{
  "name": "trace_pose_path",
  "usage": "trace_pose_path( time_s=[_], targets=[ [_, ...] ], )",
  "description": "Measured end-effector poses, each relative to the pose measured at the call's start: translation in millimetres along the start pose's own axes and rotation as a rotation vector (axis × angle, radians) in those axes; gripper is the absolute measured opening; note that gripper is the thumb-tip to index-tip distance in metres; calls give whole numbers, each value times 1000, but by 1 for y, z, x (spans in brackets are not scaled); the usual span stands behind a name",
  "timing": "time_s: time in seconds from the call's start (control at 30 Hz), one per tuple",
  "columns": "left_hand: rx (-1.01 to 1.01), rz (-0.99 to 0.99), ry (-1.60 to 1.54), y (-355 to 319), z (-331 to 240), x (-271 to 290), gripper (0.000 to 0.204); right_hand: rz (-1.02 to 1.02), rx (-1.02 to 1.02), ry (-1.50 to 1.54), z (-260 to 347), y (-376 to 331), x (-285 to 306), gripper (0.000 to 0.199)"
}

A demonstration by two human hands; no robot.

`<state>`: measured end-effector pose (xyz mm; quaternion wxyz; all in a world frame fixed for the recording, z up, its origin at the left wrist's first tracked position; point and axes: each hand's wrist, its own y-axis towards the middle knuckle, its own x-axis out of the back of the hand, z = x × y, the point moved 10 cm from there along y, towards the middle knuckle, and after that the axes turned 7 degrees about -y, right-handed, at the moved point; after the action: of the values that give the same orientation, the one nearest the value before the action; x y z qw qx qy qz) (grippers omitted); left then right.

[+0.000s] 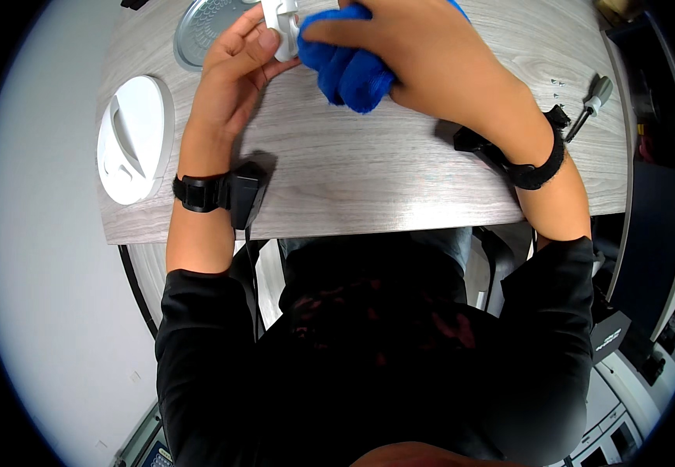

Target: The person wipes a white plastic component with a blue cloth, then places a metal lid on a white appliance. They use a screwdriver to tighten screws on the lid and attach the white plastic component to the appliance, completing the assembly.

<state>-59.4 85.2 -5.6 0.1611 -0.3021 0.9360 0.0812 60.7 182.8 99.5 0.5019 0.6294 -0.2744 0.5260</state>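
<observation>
- A grey wood-grain desk (376, 183) stands beside a pale wall (45, 218), which bends toward the dark rim of the view.
- The left hand (232, 70) grips a small white part (277, 15) between thumb and fingers at the top edge; the frame cuts the part off, and its far end cannot be seen.
- The right hand (423, 50) is closed around a bunched blue cloth (359, 78) just beside the white part; its fingertips are hard to make out, and whether cloth and part touch is unclear.
- Behind the left hand, a grey tray (189, 39) is partly covered and cropped.
- Farther left lies a white oval piece (143, 117) with a curved raised form.
- Beyond the right wrist, tiny screws (556, 95), too small to tell apart in detail, lie near a screwdriver (600, 93).
</observation>
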Motion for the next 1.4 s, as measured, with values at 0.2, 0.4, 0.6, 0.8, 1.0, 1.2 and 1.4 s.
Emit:
trace_pose_path(
  time_s=[0.2,0.4,0.6,0.8,1.0,1.2,1.4],
  targets=[
    [65,26,-52,-4,21,2,53,-352,31,26,3,-6,30,40],
    [39,19,39,-4,16,-8,54,-215,6,-54,2,-2,21,35],
    [44,-64,82,-2,20,5,58,-188,26,-63,8,-2,17,31],
    [32,-27,41,-2,21,-5,65,-176,58,-13,8,-3,14,29],
    [42,63,-125,-2,19,-28,63,-111,60,-131,14,-3,14,31],
    [87,15,-145,-5,23,-22,53,-134,72,-120,18,-4,14,27],
    [108,-121,-227,-6,36,12,41,-77,101,-199,23,-4,8,25]
  ],
)
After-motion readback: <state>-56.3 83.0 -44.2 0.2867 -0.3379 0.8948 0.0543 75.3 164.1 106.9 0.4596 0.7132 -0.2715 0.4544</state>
